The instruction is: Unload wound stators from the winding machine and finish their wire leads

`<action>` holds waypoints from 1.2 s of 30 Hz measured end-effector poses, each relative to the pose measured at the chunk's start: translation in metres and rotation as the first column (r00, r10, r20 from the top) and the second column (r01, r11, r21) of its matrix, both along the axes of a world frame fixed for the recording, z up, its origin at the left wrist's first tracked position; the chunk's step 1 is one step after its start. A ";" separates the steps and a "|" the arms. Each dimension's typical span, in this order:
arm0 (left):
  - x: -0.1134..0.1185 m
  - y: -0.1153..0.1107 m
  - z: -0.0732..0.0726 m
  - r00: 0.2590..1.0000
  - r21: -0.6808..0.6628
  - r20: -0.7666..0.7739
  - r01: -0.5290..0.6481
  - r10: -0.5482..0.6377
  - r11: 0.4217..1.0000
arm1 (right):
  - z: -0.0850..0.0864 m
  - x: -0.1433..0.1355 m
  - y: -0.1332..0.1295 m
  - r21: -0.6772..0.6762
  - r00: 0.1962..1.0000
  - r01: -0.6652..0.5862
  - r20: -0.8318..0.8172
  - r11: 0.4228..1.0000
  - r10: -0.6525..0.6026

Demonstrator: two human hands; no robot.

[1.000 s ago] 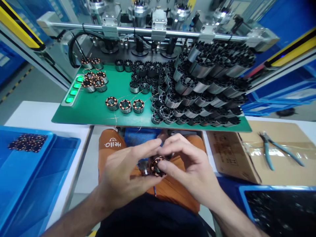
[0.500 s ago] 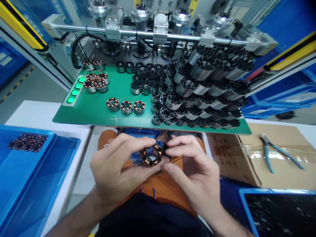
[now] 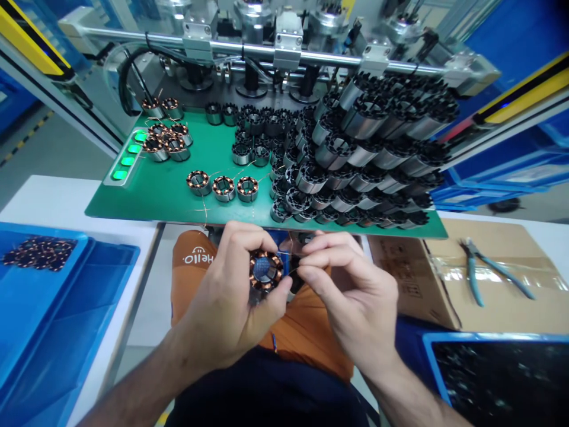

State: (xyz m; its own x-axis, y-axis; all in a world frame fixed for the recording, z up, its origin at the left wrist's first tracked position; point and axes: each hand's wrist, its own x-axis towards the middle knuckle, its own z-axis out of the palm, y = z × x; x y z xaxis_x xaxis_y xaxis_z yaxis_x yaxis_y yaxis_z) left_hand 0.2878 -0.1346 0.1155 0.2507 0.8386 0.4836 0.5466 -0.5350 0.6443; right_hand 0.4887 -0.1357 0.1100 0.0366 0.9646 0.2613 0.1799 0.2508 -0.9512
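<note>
My left hand (image 3: 235, 290) is wrapped round a copper-wound stator (image 3: 279, 264), its ring face turned up towards me. Close on its right, my right hand (image 3: 351, 284) pinches a thin copper wire (image 3: 293, 271) between thumb and fingers; the wire leads towards the stator. Beyond the hands, on the green mat (image 3: 146, 204), stand three wound stators (image 3: 223, 188) in a row with loose wire ends. Several more wound stators (image 3: 166, 142) are grouped at the mat's left. Unwound stator cores (image 3: 333, 153) are stacked several layers high on the right.
A winding machine (image 3: 267, 53) spans the back. Green-lit buttons (image 3: 128, 161) sit at the mat's left. Cutting pliers (image 3: 475, 270) lie on a cardboard box (image 3: 502, 317) at right. A blue tray (image 3: 89, 243) holds wound parts at left; a blue bin (image 3: 429, 350) with dark pieces stands lower right.
The left hand has shifted the stator slightly left and wrapped further round it. My right fingers have moved off the stator and closed into a pinch on the wire.
</note>
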 end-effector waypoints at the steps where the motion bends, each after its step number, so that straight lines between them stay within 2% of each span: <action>1: 0.000 0.001 0.000 1.000 0.017 -0.009 0.005 -0.005 1.000 | -0.001 -0.004 -0.001 -0.040 0.998 0.001 -0.055 0.999 -0.004; 3: -0.001 0.003 -0.002 1.000 0.046 -0.021 0.008 -0.007 0.999 | -0.006 -0.013 -0.005 -0.144 0.980 -0.003 -0.199 0.990 -0.026; 6: -0.002 0.004 -0.006 1.000 0.088 -0.005 -0.022 0.023 0.996 | -0.016 -0.027 -0.016 -0.312 0.902 -0.076 -0.426 0.947 -0.068; 10: -0.002 0.005 -0.012 0.999 0.105 0.013 -0.051 0.050 0.993 | -0.025 -0.041 -0.028 -0.396 0.798 -0.232 -0.600 0.889 -0.059; 13: -0.002 0.005 -0.014 0.996 0.106 0.004 -0.085 0.085 0.991 | -0.026 -0.047 -0.031 -0.438 0.774 -0.244 -0.626 0.865 -0.099; 19: -0.003 0.001 -0.019 0.998 -0.134 -0.010 -0.070 0.069 0.989 | -0.021 -0.051 -0.025 -0.517 0.781 -0.241 -0.606 0.821 -0.152; 22: -0.007 -0.001 -0.024 0.999 -0.161 -0.021 -0.039 0.037 0.986 | -0.020 -0.052 -0.025 -0.519 0.773 -0.245 -0.614 0.819 -0.158; 28: -0.017 0.003 -0.022 0.992 -0.056 -0.126 0.010 -0.017 0.998 | -0.018 -0.050 -0.024 -0.467 0.764 -0.252 -0.633 0.848 -0.122; 32: -0.016 0.001 -0.017 0.989 0.036 -0.147 -0.022 0.028 0.999 | -0.014 -0.043 -0.020 -0.412 0.771 -0.317 -0.637 0.854 -0.021; 36: -0.012 -0.006 -0.013 0.991 0.142 -0.095 -0.081 0.095 0.986 | -0.014 -0.037 -0.016 -0.337 0.813 -0.325 -0.576 0.884 0.079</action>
State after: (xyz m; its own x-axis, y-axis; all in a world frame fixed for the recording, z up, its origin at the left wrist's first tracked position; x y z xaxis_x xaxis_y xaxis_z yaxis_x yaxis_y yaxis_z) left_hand 0.2762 -0.1411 0.1020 0.2319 0.7868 0.5720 0.6540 -0.5614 0.5070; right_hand 0.4515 -0.1515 0.0964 -0.1574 0.9758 -0.1520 -0.3943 -0.2032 -0.8962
